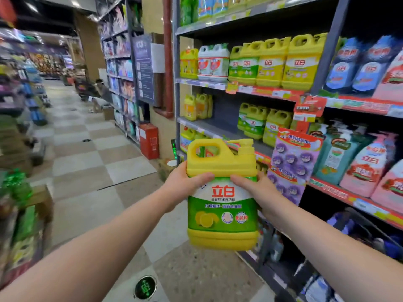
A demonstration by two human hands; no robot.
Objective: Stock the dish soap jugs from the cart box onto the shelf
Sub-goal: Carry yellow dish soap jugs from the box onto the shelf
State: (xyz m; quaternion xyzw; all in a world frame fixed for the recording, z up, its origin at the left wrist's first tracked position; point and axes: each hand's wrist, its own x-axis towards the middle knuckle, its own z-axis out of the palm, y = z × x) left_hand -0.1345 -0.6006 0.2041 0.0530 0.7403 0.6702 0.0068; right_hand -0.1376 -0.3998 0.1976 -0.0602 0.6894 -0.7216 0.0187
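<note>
I hold a yellow dish soap jug [222, 216] with a green and white label upright in front of me, in the aisle, short of the shelves. My left hand [185, 186] grips its left shoulder and my right hand [257, 190] grips its right shoulder, both just under the yellow top. Matching yellow jugs [255, 120] stand on the middle shelf [209, 125], which has a bare stretch left of them. More yellow jugs [272, 62] fill the shelf above. The cart box is out of view.
Pink and blue refill pouches [368, 162] and a hanging purple pack [292, 168] fill the shelves on the right. A red box [149, 140] stands by the shelf end. Another person [102, 92] crouches far down the tiled aisle. Goods are stacked at the left [19, 214].
</note>
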